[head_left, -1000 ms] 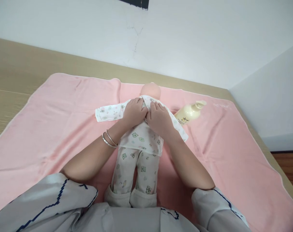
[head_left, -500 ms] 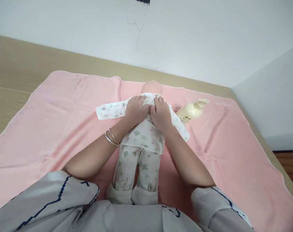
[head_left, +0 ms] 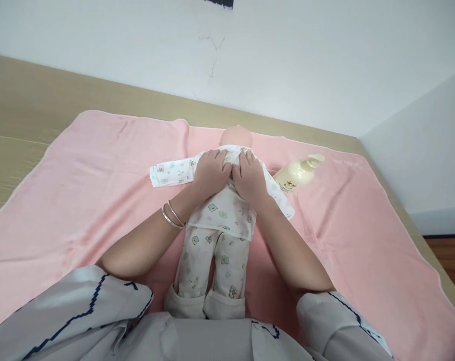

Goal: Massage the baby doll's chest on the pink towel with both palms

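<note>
A baby doll [head_left: 222,215] in a white, animal-print top and trousers lies with its head at the far end and its legs toward me. Its face does not show. My left hand [head_left: 213,172] lies flat on the upper part of the top, fingers stretched forward. Beside it my right hand [head_left: 249,175] rests the same way, and the two thumbs nearly meet in the middle. Neither hand grips anything. The doll's left-side sleeve [head_left: 173,172] spreads outward; the other sleeve [head_left: 283,200] slants down to the right.
A cream pump bottle [head_left: 298,174] lies on its side right of the doll. Under everything a wrinkled pink blanket [head_left: 99,175] covers most of the tan surface [head_left: 17,90]. A white wall [head_left: 287,60] stands behind, with another wall at the right.
Hardly anything differs: both hands stay on the doll's top, with only a very slight shift of the left wrist. The doll and bottle keep their places.
</note>
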A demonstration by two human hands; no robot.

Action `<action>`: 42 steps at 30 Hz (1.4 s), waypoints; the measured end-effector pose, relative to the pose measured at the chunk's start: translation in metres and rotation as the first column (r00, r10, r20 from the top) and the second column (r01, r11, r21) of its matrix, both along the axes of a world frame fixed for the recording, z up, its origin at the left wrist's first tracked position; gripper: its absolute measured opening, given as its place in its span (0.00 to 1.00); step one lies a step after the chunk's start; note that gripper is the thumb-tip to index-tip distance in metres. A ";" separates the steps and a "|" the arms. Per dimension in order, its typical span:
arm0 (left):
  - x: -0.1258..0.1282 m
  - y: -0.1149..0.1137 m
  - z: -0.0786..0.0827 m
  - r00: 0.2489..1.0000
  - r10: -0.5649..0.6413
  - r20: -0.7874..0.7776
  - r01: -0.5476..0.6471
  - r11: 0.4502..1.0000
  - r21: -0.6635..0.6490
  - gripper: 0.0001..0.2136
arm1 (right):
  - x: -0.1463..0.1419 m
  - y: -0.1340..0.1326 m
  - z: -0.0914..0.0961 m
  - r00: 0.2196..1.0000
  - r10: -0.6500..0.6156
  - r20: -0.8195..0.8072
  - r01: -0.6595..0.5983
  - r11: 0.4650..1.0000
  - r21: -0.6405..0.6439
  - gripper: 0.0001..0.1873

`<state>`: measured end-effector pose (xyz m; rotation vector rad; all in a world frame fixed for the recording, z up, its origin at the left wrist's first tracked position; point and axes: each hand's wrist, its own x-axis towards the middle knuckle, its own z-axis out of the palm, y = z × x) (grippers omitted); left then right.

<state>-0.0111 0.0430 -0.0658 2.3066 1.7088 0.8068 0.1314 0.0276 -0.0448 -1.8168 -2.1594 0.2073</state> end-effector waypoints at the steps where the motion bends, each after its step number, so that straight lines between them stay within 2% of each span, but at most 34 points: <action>1: 0.000 -0.002 0.001 1.000 -0.004 -0.018 0.004 1.000 0.008 0.20 | 0.002 0.001 0.000 1.000 0.016 0.011 -0.016 1.000 -0.004 0.35; 5: 0.002 -0.009 0.010 0.997 -0.058 -0.048 0.059 0.998 0.035 0.18 | 0.007 0.001 0.001 0.997 0.074 0.039 -0.073 0.997 -0.026 0.34; 9: 0.003 -0.012 0.014 0.993 -0.120 0.002 0.119 0.992 0.042 0.20 | 0.006 0.000 0.006 0.991 0.104 0.082 -0.101 0.994 -0.036 0.32; 13: 0.001 -0.008 0.010 0.995 -0.084 0.053 0.083 0.996 0.025 0.19 | 0.002 -0.003 0.021 0.986 0.080 0.147 -0.070 0.995 -0.074 0.28; 19: -0.003 -0.003 0.009 0.998 -0.042 -0.042 0.041 0.999 -0.022 0.17 | -0.001 -0.004 0.038 0.987 0.000 0.161 0.025 0.988 -0.154 0.21; 24: -0.005 0.000 0.011 0.999 -0.008 -0.052 0.004 0.997 -0.076 0.17 | -0.005 -0.005 0.033 0.981 -0.006 0.194 0.024 0.996 -0.087 0.27; 28: -0.008 0.005 0.011 1.000 0.008 -0.003 -0.008 0.992 -0.130 0.14 | -0.012 -0.021 0.031 0.962 0.031 0.272 -0.015 0.998 -0.063 0.33; 34: -0.010 0.007 0.013 1.000 0.002 -0.003 -0.002 0.989 -0.146 0.11 | -0.022 -0.048 0.030 0.950 0.078 0.303 -0.078 0.997 -0.011 0.31; 37: -0.006 0.000 0.014 0.999 -0.003 -0.045 -0.001 0.996 -0.091 0.12 | -0.016 -0.038 0.027 0.975 0.095 0.201 -0.093 0.995 -0.021 0.30; 42: 0.004 -0.018 0.018 0.994 -0.061 -0.086 0.061 0.998 0.002 0.15 | 0.001 -0.002 0.011 0.994 0.072 0.078 -0.073 0.997 0.012 0.28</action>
